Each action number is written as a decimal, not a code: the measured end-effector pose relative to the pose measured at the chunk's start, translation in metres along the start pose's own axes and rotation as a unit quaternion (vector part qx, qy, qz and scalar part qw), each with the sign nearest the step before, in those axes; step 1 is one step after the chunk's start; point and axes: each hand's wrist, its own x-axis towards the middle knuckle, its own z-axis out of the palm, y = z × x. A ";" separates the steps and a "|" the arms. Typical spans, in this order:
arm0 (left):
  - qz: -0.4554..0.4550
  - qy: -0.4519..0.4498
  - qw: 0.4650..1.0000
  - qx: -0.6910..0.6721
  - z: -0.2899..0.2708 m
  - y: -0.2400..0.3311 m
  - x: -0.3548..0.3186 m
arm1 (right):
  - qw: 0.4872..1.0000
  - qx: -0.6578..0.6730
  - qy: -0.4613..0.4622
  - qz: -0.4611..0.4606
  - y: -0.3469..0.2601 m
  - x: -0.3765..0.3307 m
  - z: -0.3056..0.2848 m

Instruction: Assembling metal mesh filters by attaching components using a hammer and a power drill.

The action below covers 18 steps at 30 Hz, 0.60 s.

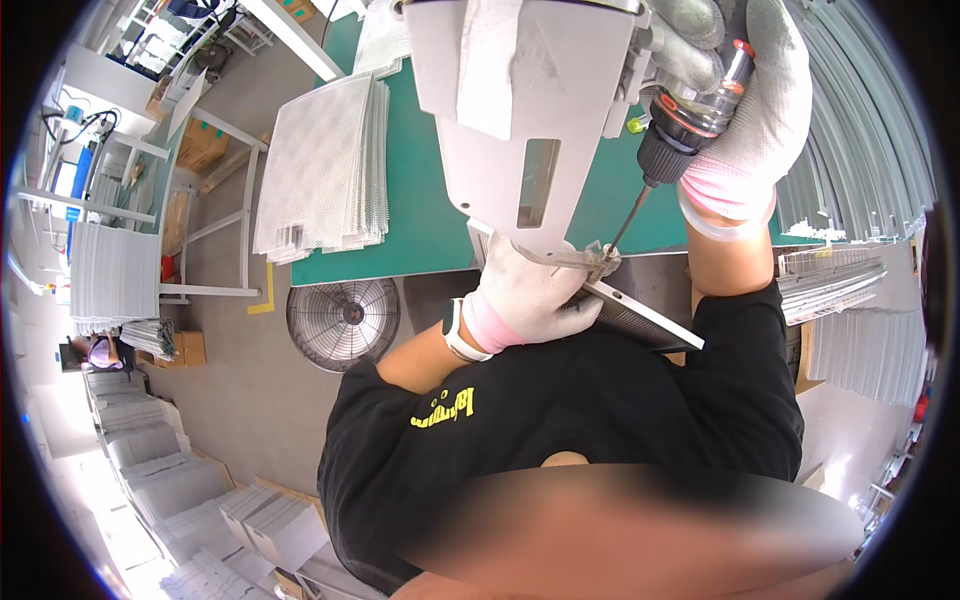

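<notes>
My right hand (765,110), in a white knit glove with a pink cuff, is closed round an electric screwdriver (668,152). Its long thin bit slants down to a small metal nozzle (606,260) at the tip of a white machine (470,165), probably a screw feeder. Below that nozzle lies a thin panel with a white frame and dark mesh (645,325). My left hand (525,298), gloved alike, grips this panel close to the machine's tip; its fingertips are partly hidden. The bit's tip meets or nearly meets the nozzle; I cannot tell which.
White mesh sheets (325,165) are stacked on the green tabletop (420,225), left of the machine. Long grey strips (860,120) fill the right side. A round floor fan (345,318) stands below the table's front edge. Stacked panels (115,275) and cartons (190,348) are farther left.
</notes>
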 end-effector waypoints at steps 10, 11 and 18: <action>0.003 -0.034 0.999 -0.024 0.012 -0.010 -0.008 | 0.844 -0.491 0.195 0.093 0.000 -0.044 0.011; 0.007 -0.028 0.999 -0.041 0.018 -0.013 -0.011 | 0.846 -0.481 0.212 0.091 0.001 -0.050 0.007; -0.005 -0.025 0.995 -0.092 0.023 -0.016 -0.013 | 0.833 -0.470 0.288 0.053 0.008 -0.055 0.011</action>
